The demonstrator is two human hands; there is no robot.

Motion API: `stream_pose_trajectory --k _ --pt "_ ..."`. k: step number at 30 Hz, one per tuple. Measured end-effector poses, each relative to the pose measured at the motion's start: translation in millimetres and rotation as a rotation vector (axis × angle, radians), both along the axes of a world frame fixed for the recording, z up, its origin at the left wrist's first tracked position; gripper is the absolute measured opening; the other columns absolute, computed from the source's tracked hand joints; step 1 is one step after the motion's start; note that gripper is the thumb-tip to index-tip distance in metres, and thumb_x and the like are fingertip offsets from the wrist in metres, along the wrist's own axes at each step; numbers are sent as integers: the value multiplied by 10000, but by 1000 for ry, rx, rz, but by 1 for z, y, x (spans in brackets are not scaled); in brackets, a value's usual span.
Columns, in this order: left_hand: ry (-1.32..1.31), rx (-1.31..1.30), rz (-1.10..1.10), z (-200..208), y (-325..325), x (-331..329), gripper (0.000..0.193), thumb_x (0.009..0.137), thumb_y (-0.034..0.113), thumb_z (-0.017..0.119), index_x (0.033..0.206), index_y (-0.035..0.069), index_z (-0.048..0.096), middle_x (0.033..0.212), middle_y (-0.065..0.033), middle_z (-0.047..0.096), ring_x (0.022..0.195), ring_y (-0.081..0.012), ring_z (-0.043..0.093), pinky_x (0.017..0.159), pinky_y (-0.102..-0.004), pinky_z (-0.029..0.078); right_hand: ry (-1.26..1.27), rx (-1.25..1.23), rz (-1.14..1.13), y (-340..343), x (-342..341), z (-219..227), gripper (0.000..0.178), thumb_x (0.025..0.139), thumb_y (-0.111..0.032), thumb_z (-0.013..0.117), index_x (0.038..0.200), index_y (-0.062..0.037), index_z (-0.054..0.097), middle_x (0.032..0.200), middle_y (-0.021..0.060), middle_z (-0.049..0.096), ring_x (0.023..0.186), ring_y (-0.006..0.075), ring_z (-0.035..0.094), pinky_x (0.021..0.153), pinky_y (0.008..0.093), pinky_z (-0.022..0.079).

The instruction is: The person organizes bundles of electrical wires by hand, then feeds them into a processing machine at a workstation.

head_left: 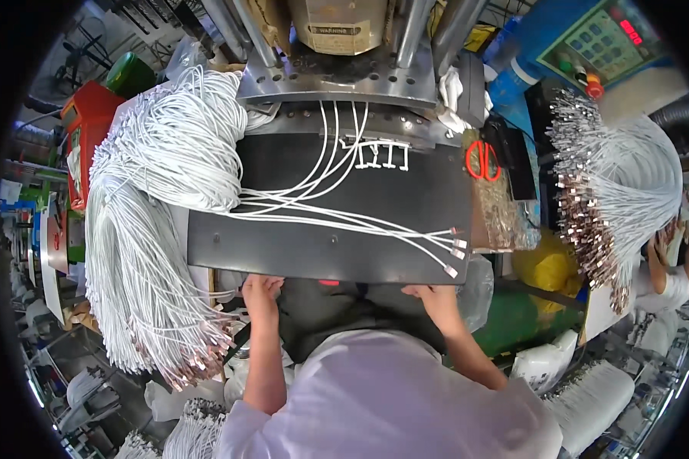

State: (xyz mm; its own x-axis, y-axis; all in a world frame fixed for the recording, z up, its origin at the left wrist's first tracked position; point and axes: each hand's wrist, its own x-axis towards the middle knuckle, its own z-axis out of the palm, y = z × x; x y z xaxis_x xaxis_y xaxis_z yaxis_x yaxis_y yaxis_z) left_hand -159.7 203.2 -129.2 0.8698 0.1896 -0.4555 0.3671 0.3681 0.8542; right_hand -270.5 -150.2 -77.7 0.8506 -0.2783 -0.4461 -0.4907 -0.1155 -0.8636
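Note:
At the near edge of the black work plate [283, 249], my left hand [262, 291] rests with its fingers curled and partly out of sight under the edge. My right hand [434, 297] is at the same edge further right, its fingertips also mostly hidden below it. White cables [344, 218] lie across the plate, their metal-tipped connectors [453, 252] at the right front. The cables loop back up to the press tooling [360, 118]. In front of the tooling sits a white moulded piece [383, 155] with several short branches.
A large bundle of white cables [168, 153] hangs over the left side. Orange-handled scissors [483, 161] lie on the right, near another cable bundle [620, 176]. A control panel [601, 42] stands at the back right. Metal columns [415, 34] flank the press. Another person's arm [657, 264] shows far right.

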Motion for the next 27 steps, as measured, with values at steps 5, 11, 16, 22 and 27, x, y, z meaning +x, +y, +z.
stream_pose_trajectory --k 5,11,16,22,27 --pt "-230 444 -426 33 -69 -39 391 1053 296 582 847 -14 698 765 -106 714 697 -188 688 689 -329 544 169 158 615 11 26 57 206 986 -106 647 1148 4 709 1055 101 757 942 195 730 772 321 570" --pt "-1154 673 -919 118 -125 -27 192 816 38 765 1001 62 720 1033 -85 719 936 -275 703 793 -387 572 -796 -498 533 -17 121 122 317 980 -294 665 1197 -79 750 1375 103 647 1316 335 553 1086 454 433" --pt "-1315 1345 -1026 158 -132 68 466 750 -39 626 1210 33 611 1231 -173 620 1214 -337 594 1026 -466 499 -707 -989 568 -22 195 107 334 1003 -329 639 1137 -53 769 1330 92 673 1427 315 463 1159 510 346" --pt "-1261 1833 -1081 167 -69 149 243 760 -35 591 991 37 565 950 -137 578 904 -338 598 797 -439 507 -558 148 146 -144 47 65 322 1042 -217 579 998 72 714 993 138 718 928 237 681 853 364 526" --pt "-1307 1914 -1221 155 -75 164 165 773 6 610 926 54 570 866 -106 590 862 -290 615 777 -395 507 -237 163 -399 -187 -119 -74 323 999 -261 617 922 32 728 811 136 720 754 249 700 720 384 550"
